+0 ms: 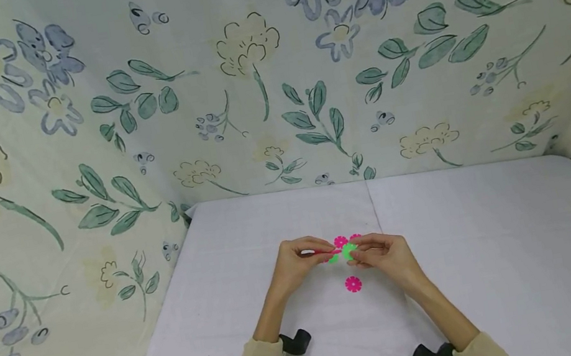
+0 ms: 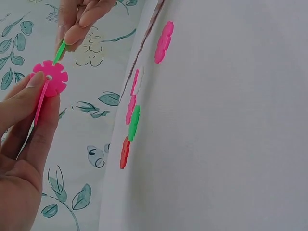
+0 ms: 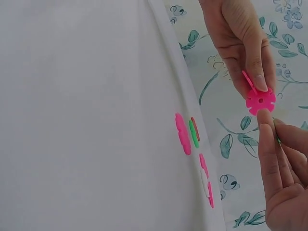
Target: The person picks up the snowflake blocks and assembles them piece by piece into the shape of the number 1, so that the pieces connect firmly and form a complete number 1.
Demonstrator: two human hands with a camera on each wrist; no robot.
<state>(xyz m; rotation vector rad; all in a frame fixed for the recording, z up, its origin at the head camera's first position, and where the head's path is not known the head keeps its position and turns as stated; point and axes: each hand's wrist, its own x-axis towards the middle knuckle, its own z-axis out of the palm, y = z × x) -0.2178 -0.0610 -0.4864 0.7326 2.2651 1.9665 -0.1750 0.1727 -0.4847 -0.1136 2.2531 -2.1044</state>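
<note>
My left hand [image 1: 299, 262] pinches two pink notched discs [image 2: 57, 79] fitted together at an angle, one facing the left wrist camera and the other edge-on. Between the thumb and fingers of my right hand [image 1: 390, 253] is a green notched disc [image 1: 349, 250]. In the left wrist view that green disc [image 2: 59, 51] is edge-on, its lower end at the top rim of the pink disc; whether it sits in a slot I cannot tell. The right wrist view shows only a sliver of it, behind the fingers.
A single pink disc [image 1: 353, 284] lies on the white-covered table nearer the body. Beyond the hands are more loose discs: pink [image 1: 340, 242], green [image 2: 134, 123], red [image 2: 124, 153] and white [image 2: 140, 80]. A flower-print cloth [image 1: 268, 143] hangs behind the table's far edge.
</note>
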